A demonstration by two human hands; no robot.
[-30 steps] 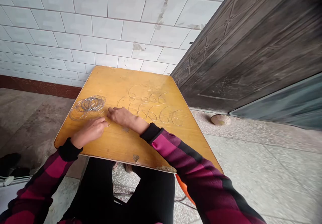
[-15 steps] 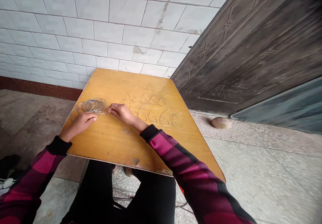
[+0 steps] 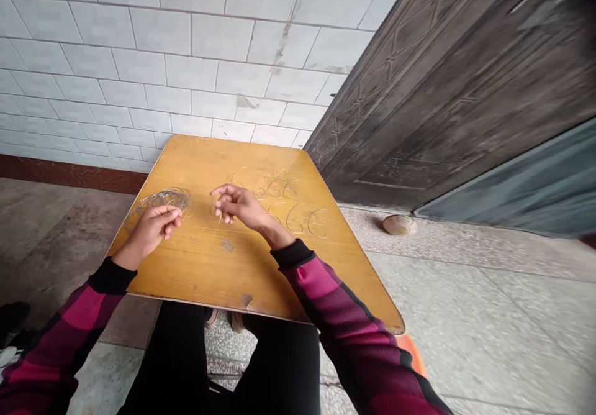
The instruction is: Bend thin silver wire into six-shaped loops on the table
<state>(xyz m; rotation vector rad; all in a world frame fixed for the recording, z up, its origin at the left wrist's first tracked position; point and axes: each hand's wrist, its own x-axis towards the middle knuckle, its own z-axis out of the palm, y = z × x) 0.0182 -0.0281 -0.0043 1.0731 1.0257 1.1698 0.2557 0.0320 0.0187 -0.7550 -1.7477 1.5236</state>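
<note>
White tiled wall (image 3: 139, 73) rises behind a yellow wooden worktop (image 3: 195, 272), with a dark embossed door (image 3: 447, 92) along its right side and a speckled stone floor (image 3: 465, 303) below. A round, pale object (image 3: 399, 225) lies on that floor beyond the worktop's right edge, well apart from both hands.

The right grip (image 3: 242, 207) is clenched, its fingertips (image 3: 222, 197) drawn together on a thin wire loop (image 3: 215, 209) that shows just beneath them, close above the worktop. The left grip (image 3: 149, 232) sits low over the worktop with its fingers loosely curled; whether it holds any wire is hard to tell. Just beyond those fingers, and partly behind them, lies a loose coil of thin silver wire rings (image 3: 165, 200). Ahead of the right grip and off to its right, bent wire figures (image 3: 298, 219) shaped like the numeral 6 lie flat in rows. Magenta-and-black plaid sleeves (image 3: 84, 315) lead back from both hands, above black trousers (image 3: 218, 365).
</note>
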